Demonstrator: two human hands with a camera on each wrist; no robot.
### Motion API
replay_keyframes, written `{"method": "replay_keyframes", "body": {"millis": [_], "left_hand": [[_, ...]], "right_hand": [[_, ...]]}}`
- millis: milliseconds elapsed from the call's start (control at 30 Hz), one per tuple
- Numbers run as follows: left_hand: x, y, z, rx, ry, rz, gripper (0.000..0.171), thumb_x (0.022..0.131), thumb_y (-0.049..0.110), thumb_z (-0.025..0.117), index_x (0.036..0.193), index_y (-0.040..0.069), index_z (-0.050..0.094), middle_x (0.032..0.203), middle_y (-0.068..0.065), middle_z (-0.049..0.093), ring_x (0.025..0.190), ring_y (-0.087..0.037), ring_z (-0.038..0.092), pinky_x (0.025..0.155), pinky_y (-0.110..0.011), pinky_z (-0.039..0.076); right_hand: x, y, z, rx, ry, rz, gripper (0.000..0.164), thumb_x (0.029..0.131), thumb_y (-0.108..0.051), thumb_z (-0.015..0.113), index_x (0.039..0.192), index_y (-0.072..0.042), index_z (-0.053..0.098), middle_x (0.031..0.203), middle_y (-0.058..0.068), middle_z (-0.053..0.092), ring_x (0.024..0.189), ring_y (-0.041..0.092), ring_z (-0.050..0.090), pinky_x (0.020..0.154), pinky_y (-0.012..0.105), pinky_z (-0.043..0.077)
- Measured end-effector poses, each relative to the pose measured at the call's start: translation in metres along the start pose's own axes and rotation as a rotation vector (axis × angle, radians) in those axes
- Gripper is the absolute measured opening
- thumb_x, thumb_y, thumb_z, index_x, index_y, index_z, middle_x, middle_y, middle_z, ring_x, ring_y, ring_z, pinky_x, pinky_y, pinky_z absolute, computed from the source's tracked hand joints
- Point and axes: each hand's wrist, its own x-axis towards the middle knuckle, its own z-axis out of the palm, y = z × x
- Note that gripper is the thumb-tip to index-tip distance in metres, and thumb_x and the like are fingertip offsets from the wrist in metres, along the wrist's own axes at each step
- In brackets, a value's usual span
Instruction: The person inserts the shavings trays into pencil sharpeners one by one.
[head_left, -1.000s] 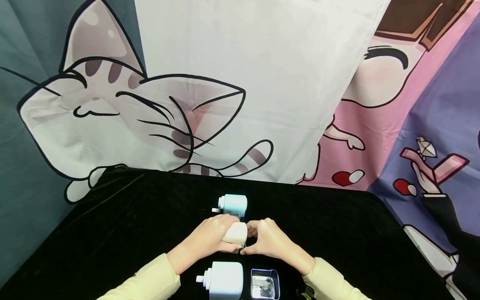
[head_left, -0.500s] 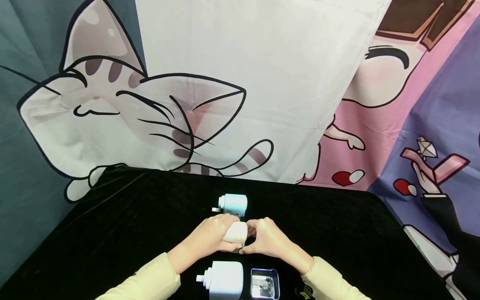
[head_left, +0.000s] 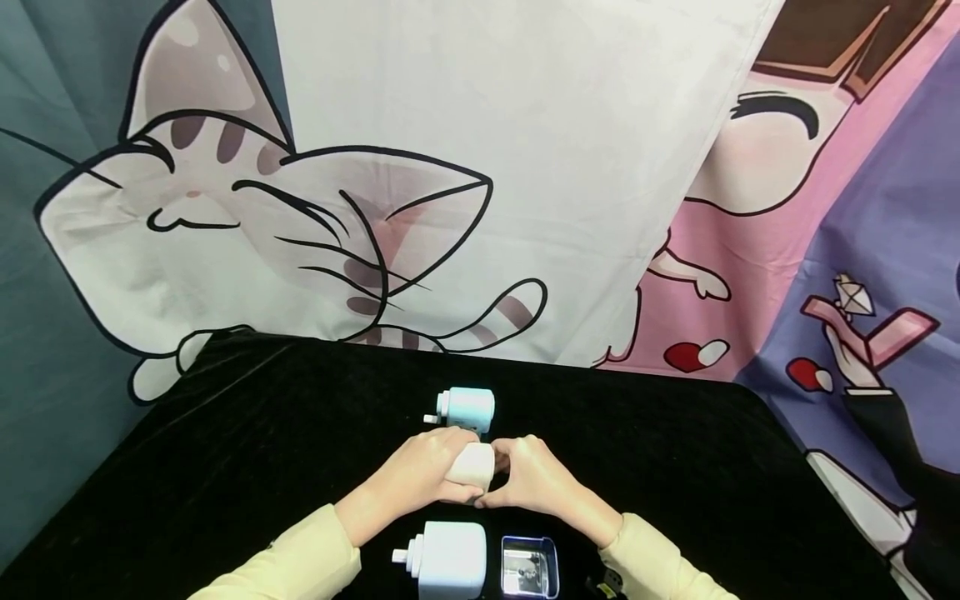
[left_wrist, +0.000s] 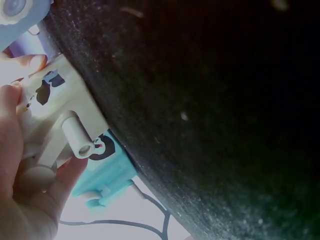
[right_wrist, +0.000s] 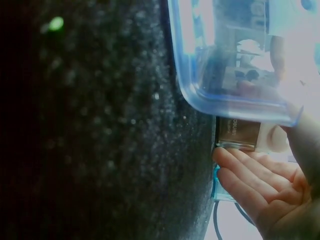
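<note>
My left hand (head_left: 423,473) grips a cream hand-crank pencil sharpener (head_left: 471,467) that lies on its side. In the left wrist view its crank handle (left_wrist: 77,135) and a dark sticker show. My right hand (head_left: 536,479) meets the sharpener's right end, thumb on the near side and fingers on the far side, pinching its see-through shavings drawer (right_wrist: 240,134). Behind the hands lies a turquoise pencil sharpener (head_left: 471,408). A pale blue pencil sharpener (head_left: 453,557) lies in front of them, with a clear blue-rimmed drawer (head_left: 556,575) beside it on the right.
Black velvet cloth (head_left: 675,467) covers the table. A printed curtain (head_left: 525,167) hangs behind its back edge. Close to the right sleeve sits a small black and yellow object (head_left: 609,585). Dark cable (left_wrist: 115,223) runs past the turquoise sharpener in the left wrist view.
My right hand has shifted slightly left, its thumb moving in along the cream sharpener's end, where less of the drawer shows. The left hand holds its place.
</note>
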Motion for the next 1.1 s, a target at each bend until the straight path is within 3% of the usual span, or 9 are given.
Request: {"method": "replay_keyframes", "body": {"millis": [767, 1100], "left_hand": [[-0.0007, 0.0015, -0.0026, -0.025, -0.054, -0.038, 0.047, 0.073, 0.044, 0.07, 0.104, 0.014, 0.052, 0.089, 0.004, 0.056, 0.075, -0.009, 0.049, 0.064, -0.025, 0.046], [-0.0007, 0.0056, -0.0067, -0.062, -0.098, -0.098, 0.046, 0.074, 0.044, 0.07, 0.106, 0.015, 0.052, 0.095, 0.004, 0.057, 0.081, -0.01, 0.05, 0.069, -0.028, 0.046]], "right_hand": [[-0.0066, -0.003, 0.0031, -0.097, 0.047, -0.056, 0.038, 0.062, -0.04, 0.08, 0.088, -0.018, 0.062, 0.077, -0.012, 0.066, 0.071, -0.002, 0.056, 0.058, 0.016, 0.045], [-0.0098, -0.0055, 0.0031, -0.112, 0.073, -0.052, 0.042, 0.062, -0.045, 0.079, 0.092, -0.02, 0.064, 0.08, -0.011, 0.066, 0.076, -0.002, 0.057, 0.064, 0.018, 0.048]]}}
